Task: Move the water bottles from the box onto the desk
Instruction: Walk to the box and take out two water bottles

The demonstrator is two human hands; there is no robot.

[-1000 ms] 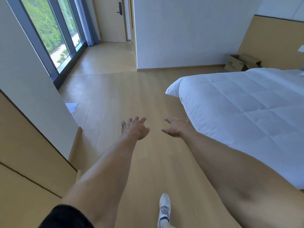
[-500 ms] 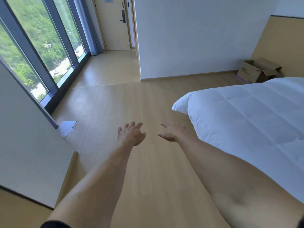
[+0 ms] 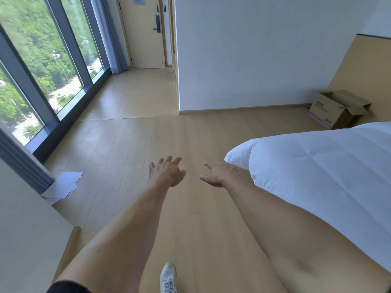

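Note:
An open cardboard box (image 3: 330,111) stands on the wooden floor at the far right, against the tan wall panel and behind the bed's corner. Its flaps are up and its inside is hidden; no water bottles show. No desk is in view. My left hand (image 3: 166,172) and my right hand (image 3: 218,174) reach forward over the floor in the middle of the view, fingers spread and loose, holding nothing. Both are far from the box.
A bed with a white duvet (image 3: 317,178) fills the right side between me and the box. Floor-to-ceiling windows (image 3: 42,66) line the left. A white wall (image 3: 254,56) juts out ahead, with a door (image 3: 146,32) down the passage. My white shoe (image 3: 168,277) is at the bottom.
The view has swung and moved forward along the floor, so the box now appears nearer and lower at the right. Both hands stay empty and outstretched.

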